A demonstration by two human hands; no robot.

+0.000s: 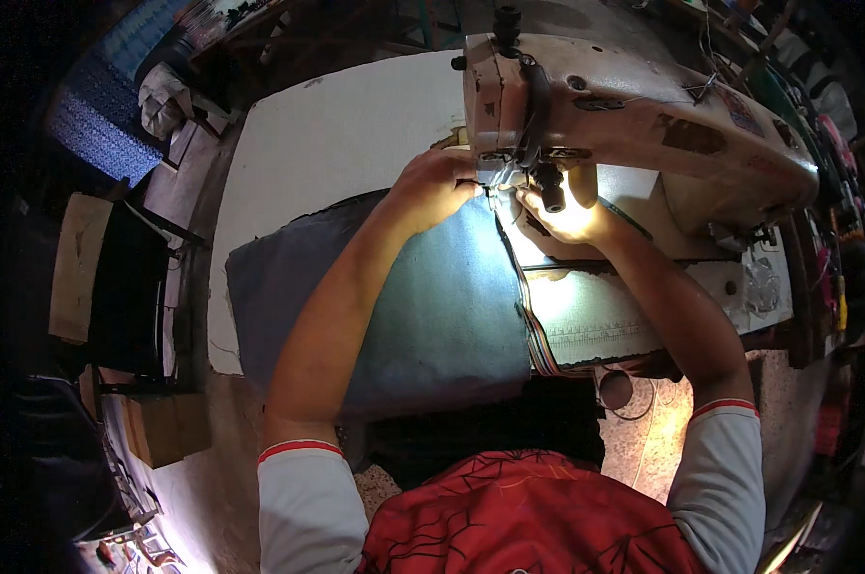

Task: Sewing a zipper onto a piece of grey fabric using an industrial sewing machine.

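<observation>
Red shirt (pixel 528 517) nearest, striped strip (pixel 538 344) runs lengthwise forward to sewing machine (pixel 633 105).

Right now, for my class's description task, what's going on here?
A person is working at a sewing machine. The left grip is left of the needle area, by the far edge of the blue-grey fabric spread on a white tabletop; the right grip is on the other side. A multicoloured striped band runs along the fabric's right edge. Exactly what either grip pinches is hard to see.

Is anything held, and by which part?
Can't tell: the left hand is at the far edge of the cloth, the right hand by the sewing machine; grips aren't clear.
</observation>
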